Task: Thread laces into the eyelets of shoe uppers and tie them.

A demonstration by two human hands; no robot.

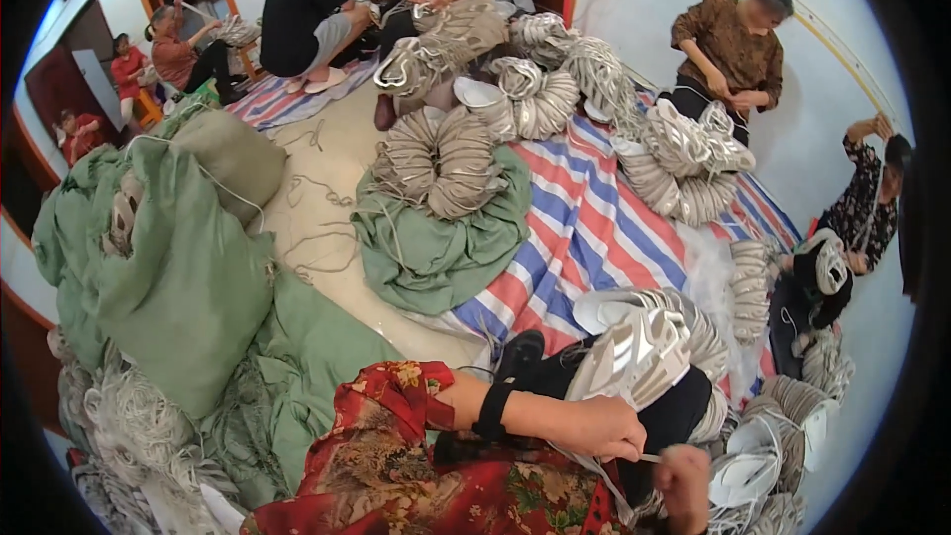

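Note:
My left hand (pixel 606 426) reaches across from a red floral sleeve, a black band on its wrist. Its fingers are closed on a thin whitish cord (pixel 649 457). Just to the right, my right hand (pixel 684 481) is curled close to the cord's other end; it is somewhat blurred, but its fingers look pinched on the cord. Beyond my hands, a bundle of white and grey shoe uppers (pixel 634 357) rests across my dark-trousered lap. More stacked beige uppers (pixel 701 332) fan out behind it. Pale strands hang below my left hand.
Large green sacks (pixel 188 277) stand at left, above heaps of pale cords (pixel 139 416). Coiled stacks of beige uppers (pixel 436 163) lie on green cloth (pixel 446 248) and striped sheeting (pixel 584 218). More bundles (pixel 753 456) crowd my right. Several people (pixel 738 45) sit working around the room.

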